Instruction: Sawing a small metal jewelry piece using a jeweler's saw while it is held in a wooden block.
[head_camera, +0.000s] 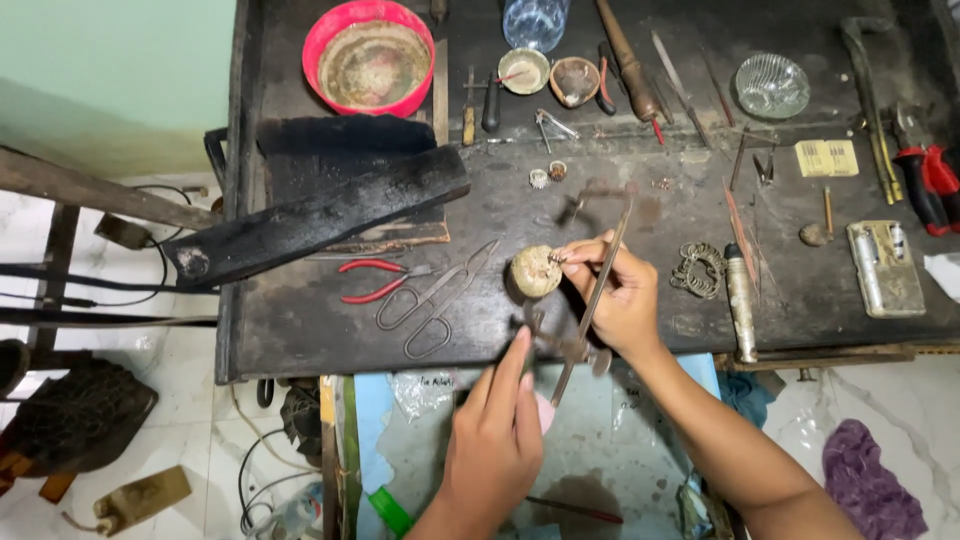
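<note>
On the dark tabletop (300, 330) I see my right hand (622, 300) curled shut around a thin metal saw frame (592, 300), fingertips pinching a tiny piece against the round tan lump (536, 271). My left hand (497, 440) pinches the frame's lower end; the exact grip is hard to make out. A small yellow printed card (826, 157) lies far right.

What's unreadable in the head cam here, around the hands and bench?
- Left hand: seen from the back, so its fingertips and what they pinch are hidden.
- Right hand: the small piece at the fingertips against the round lump is too small to identify.
- Saw frame: its lower end blurs behind the left hand.
- Clear bottle: cut off by the top edge.
- Red-handled pliers: cut by the right edge.
</note>
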